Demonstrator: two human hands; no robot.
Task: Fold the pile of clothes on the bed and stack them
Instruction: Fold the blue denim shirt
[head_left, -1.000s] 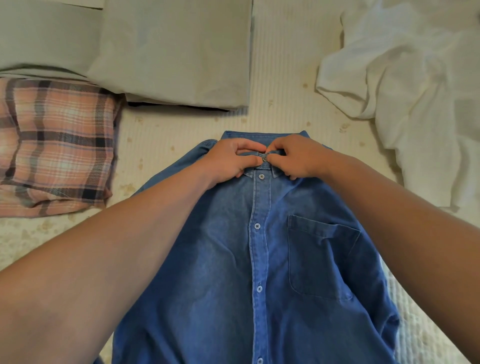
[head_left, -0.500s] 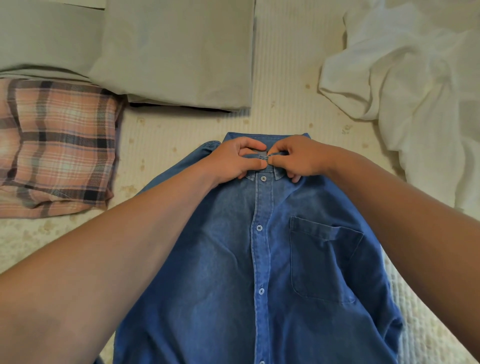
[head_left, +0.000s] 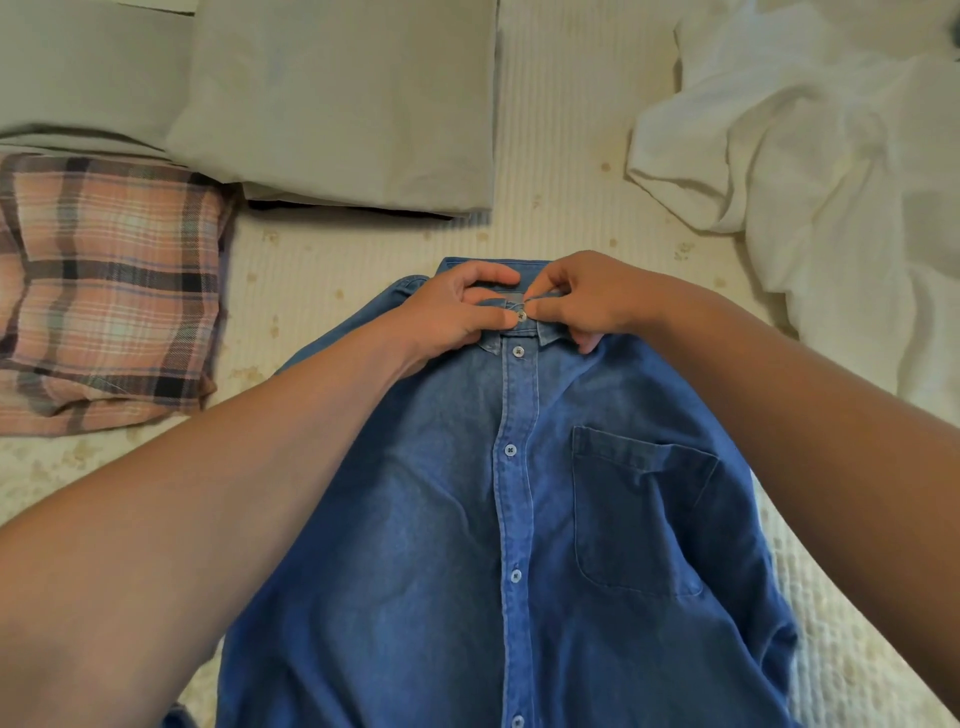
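Observation:
A blue denim shirt (head_left: 441, 519) lies front up on the bed, buttoned down its placket, with a chest pocket on the right. My left hand (head_left: 452, 312) pinches the left side of the collar at the top button. My right hand (head_left: 587, 301) pinches the right side of the collar against it. Both hands meet at the collar button. A folded pink plaid garment (head_left: 104, 296) lies at the left. A crumpled white garment (head_left: 810, 171) lies at the upper right.
Two pale grey-green pillows (head_left: 337, 104) lie at the head of the bed, behind the shirt. The cream patterned bedspread (head_left: 561, 156) shows between the pillows and the white garment, and along the right edge of the shirt.
Both hands stay at the collar; the fingers have shifted slightly and the top collar button now shows between them.

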